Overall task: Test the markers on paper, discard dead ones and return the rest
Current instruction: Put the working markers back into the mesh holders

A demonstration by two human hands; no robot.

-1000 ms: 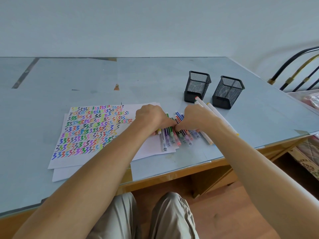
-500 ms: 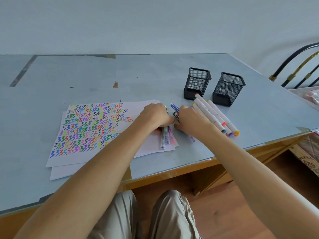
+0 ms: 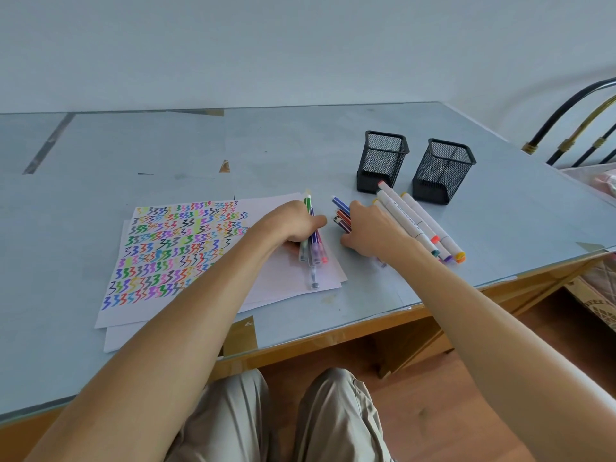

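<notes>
My left hand point(image 3: 286, 226) grips a bundle of thin markers point(image 3: 314, 253) lying on the paper sheets point(image 3: 186, 248), which are covered with coloured zigzag marks. A little to its right, my right hand point(image 3: 373, 228) curls around a second bundle of thin markers point(image 3: 342, 215) on the table. Three thick white markers point(image 3: 416, 221) lie beside my right hand, slanting toward the table's front edge. Two black mesh pen holders point(image 3: 381, 161) point(image 3: 443, 171) stand behind them; no markers stick out of either.
The blue-grey table top point(image 3: 133, 155) stretches far and left of the paper. Its front edge point(image 3: 466, 291) runs close below the markers. A black and gold metal frame point(image 3: 580, 128) stands past the table's right end. My knees show under the table.
The single pile of thin markers has been split. My left hand drew one bundle left onto the paper, and my right hand drew the other right, opening a gap between them.
</notes>
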